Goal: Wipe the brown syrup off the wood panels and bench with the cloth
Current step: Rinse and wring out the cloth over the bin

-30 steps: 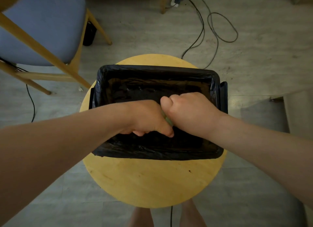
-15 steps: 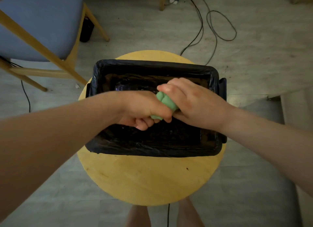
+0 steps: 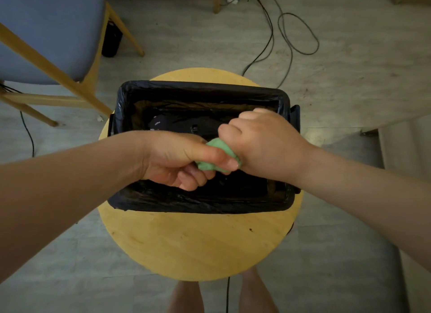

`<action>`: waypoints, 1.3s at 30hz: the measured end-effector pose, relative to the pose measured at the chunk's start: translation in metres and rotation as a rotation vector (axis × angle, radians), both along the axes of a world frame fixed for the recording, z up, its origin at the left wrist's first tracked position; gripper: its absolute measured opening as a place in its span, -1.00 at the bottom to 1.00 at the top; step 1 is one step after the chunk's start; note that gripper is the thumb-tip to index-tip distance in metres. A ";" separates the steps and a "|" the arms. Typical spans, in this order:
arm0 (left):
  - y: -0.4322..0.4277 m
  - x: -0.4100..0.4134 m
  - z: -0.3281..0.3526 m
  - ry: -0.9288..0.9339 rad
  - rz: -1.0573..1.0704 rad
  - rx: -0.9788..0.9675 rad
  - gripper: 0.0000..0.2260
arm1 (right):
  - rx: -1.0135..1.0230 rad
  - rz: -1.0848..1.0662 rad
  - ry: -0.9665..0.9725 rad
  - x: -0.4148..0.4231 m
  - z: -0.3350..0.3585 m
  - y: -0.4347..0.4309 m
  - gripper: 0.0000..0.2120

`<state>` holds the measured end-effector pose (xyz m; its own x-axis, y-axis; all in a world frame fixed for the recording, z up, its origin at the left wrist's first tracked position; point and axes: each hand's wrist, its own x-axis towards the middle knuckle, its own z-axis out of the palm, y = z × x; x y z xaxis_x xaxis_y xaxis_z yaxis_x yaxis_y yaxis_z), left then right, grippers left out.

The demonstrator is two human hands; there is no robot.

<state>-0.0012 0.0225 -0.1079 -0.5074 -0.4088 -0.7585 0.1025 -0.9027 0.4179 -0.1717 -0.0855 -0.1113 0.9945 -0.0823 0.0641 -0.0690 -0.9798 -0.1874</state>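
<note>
Your left hand point(image 3: 177, 158) and right hand point(image 3: 263, 144): bare. Your left forearm point(image 3: 70, 177) and right forearm point(image 3: 363, 196): uncovered up to the frame edges. Your legs point(image 3: 185, 297): bare at the bottom edge, feet hidden.

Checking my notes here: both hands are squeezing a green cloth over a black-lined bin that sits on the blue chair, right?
Not quite. In the head view the left hand and right hand do grip the green cloth over the black-lined bin, but the bin sits on the round wooden stool, not the blue chair, which stands apart on the floor.
</note>
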 end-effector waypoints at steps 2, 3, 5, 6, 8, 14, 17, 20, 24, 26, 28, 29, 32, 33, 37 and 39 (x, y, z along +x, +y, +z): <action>-0.004 -0.001 0.004 -0.007 0.048 -0.039 -0.77 | -0.029 -0.031 -0.031 -0.002 0.001 -0.003 -0.84; -0.006 -0.001 0.006 -0.020 0.063 -0.055 -0.84 | -0.023 -0.038 -0.053 -0.003 0.000 -0.004 -0.80; -0.011 -0.001 0.009 -0.056 0.079 -0.076 -0.86 | 0.062 -0.018 -0.048 -0.008 -0.003 -0.003 -0.59; -0.012 -0.002 0.010 -0.069 0.078 -0.081 -0.85 | 0.108 0.001 -0.034 -0.010 -0.005 -0.002 -0.50; -0.014 -0.007 0.011 -0.081 0.055 -0.091 -0.84 | 0.138 -0.004 -0.026 -0.011 -0.005 0.000 -0.44; -0.013 -0.012 0.021 -0.216 -0.139 -0.152 -0.81 | 0.016 -0.080 0.032 -0.003 0.005 0.002 -0.75; -0.010 -0.014 0.023 -0.413 -0.190 -0.173 -0.75 | -0.013 -0.113 0.096 0.002 0.010 0.006 -0.78; -0.012 -0.021 0.019 -0.725 -0.256 -0.286 -0.79 | -0.058 -0.124 0.204 0.011 0.010 0.009 -0.84; -0.017 -0.031 0.018 -1.112 -0.661 -0.752 -0.83 | -0.079 -0.151 0.361 0.026 0.011 0.003 -0.83; -0.017 -0.025 0.004 -1.185 -0.740 -0.767 -0.84 | -0.061 -0.166 0.389 0.032 0.008 0.002 -0.80; -0.016 -0.024 -0.011 -1.216 -0.693 -0.748 -0.86 | -0.031 -0.163 0.423 0.036 0.008 0.003 -0.79; -0.016 -0.026 -0.016 -1.239 -0.676 -0.730 -0.87 | -0.019 -0.158 0.441 0.038 0.009 0.003 -0.79; -0.018 -0.022 -0.020 -1.254 -0.479 -0.648 -0.80 | -0.003 -0.165 0.474 0.042 0.011 0.000 -0.81; -0.018 -0.020 -0.021 -1.270 -0.432 -0.612 -0.74 | -0.006 -0.169 0.479 0.043 0.011 0.000 -0.81; -0.024 -0.020 -0.028 -1.266 -0.497 -0.689 -0.72 | -0.020 -0.181 0.501 0.046 0.012 0.001 -0.79; -0.026 -0.019 -0.030 -1.253 -0.501 -0.686 -0.73 | -0.018 -0.193 0.507 0.047 0.012 0.000 -0.78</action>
<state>-0.0197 -0.0032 -0.1384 0.1125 -0.8386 -0.5330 -0.8780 -0.3350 0.3418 -0.1249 -0.0853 -0.0996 0.8681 -0.2695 -0.4168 -0.3250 -0.9433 -0.0670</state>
